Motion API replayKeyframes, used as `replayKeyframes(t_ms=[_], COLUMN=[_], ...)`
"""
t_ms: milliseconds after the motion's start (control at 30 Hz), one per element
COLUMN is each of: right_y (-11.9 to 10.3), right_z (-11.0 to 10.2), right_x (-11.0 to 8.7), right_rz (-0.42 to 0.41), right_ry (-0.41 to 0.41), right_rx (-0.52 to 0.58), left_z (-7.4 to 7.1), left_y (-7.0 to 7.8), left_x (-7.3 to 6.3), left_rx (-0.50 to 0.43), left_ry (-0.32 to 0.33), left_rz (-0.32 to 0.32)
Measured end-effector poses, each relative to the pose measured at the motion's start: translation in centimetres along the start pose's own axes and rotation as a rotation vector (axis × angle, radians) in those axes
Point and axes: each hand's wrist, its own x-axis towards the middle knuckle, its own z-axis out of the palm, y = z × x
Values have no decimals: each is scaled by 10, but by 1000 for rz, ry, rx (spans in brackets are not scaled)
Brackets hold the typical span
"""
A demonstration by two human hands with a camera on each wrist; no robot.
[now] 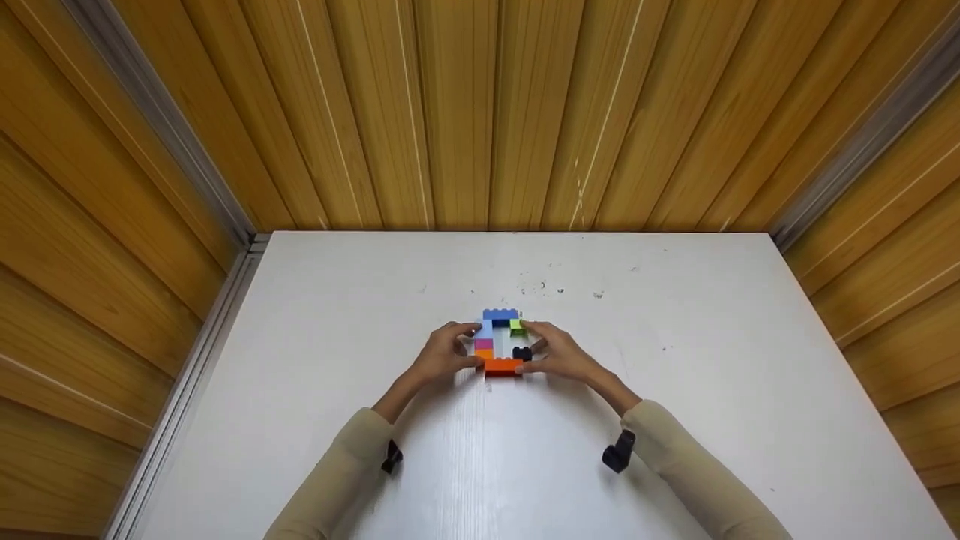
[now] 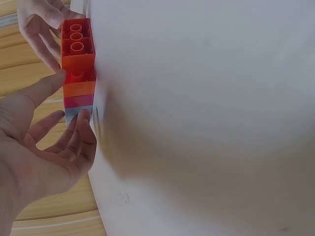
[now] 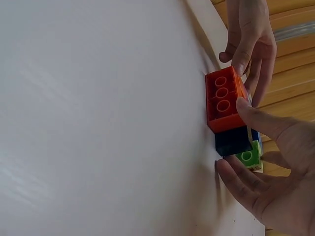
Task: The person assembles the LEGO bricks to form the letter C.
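Toy building bricks form a small ring on the table. An orange-red brick [image 1: 503, 367] makes its near side and a blue brick [image 1: 500, 314] its far side. Light blue [image 1: 486, 328], magenta [image 1: 484, 343] and orange [image 1: 482, 353] bricks line the left; a lime green brick [image 1: 517, 325] and a black brick [image 1: 520, 352] are on the right. My left hand [image 1: 441, 354] holds the left side, thumb at the orange-red brick's end, fingers by the light blue brick. My right hand [image 1: 561, 355] grips the right side, thumb on the orange-red brick [image 3: 224, 101], whose hollow underside faces me.
The white table [image 1: 300, 300] has dark specks beyond the bricks. Wood-patterned walls [image 1: 450, 112] with grey metal corner rails [image 1: 172, 127] enclose the table's back and sides. Black wrist-camera mounts [image 1: 619, 451] hang below both sleeves.
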Motion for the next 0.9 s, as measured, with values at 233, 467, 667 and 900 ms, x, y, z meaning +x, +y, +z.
replayKeyframes(t_ms=[233, 467, 667, 900], right_y=[1, -1, -1, 2], right_z=[-14, -19, -18, -29], right_x=[33, 54, 58, 52], right_rz=[56, 157, 153, 138], right_ry=[-65, -30, -20, -22], right_rx=[-9, 43, 80, 51], left_z=[-9, -12, -12, -19], left_y=[-2, -9, -12, -18], left_x=[29, 54, 59, 47], left_rx=[-6, -24, -30, -71], left_ry=[16, 33, 35, 37], left_rz=[-36, -72, -84, -53])
